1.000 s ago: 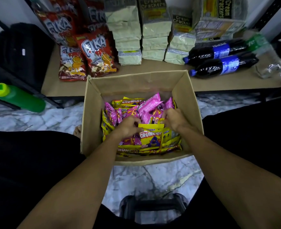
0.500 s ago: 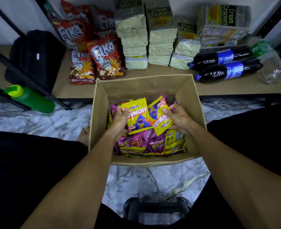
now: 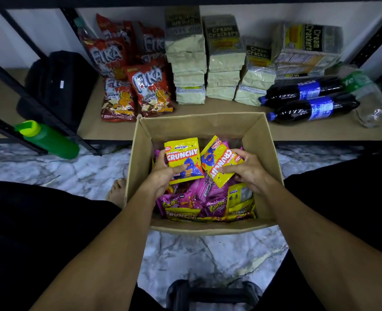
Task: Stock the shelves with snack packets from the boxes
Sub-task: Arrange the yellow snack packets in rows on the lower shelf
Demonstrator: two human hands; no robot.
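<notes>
- A green bottle (image 3: 48, 140) lay tilted at far left.
- The left hand (image 3: 163, 173) had its fingers clamped on an upright yellow packet (image 3: 183, 162), over the cardboard box (image 3: 208, 129).
- The right hand (image 3: 246, 171) had its fingers clamped on a tilted yellow packet (image 3: 219, 162), just beside the first.
- Two cola bottles (image 3: 313, 108) lay on the shelf (image 3: 109, 131).

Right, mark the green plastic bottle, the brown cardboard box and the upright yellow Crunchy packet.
Green plastic bottle (image 3: 52, 141): head view, middle of its body.
Brown cardboard box (image 3: 199, 127): head view, inner face of its far wall.
Upright yellow Crunchy packet (image 3: 183, 157): head view, centre of its printed front.
</notes>
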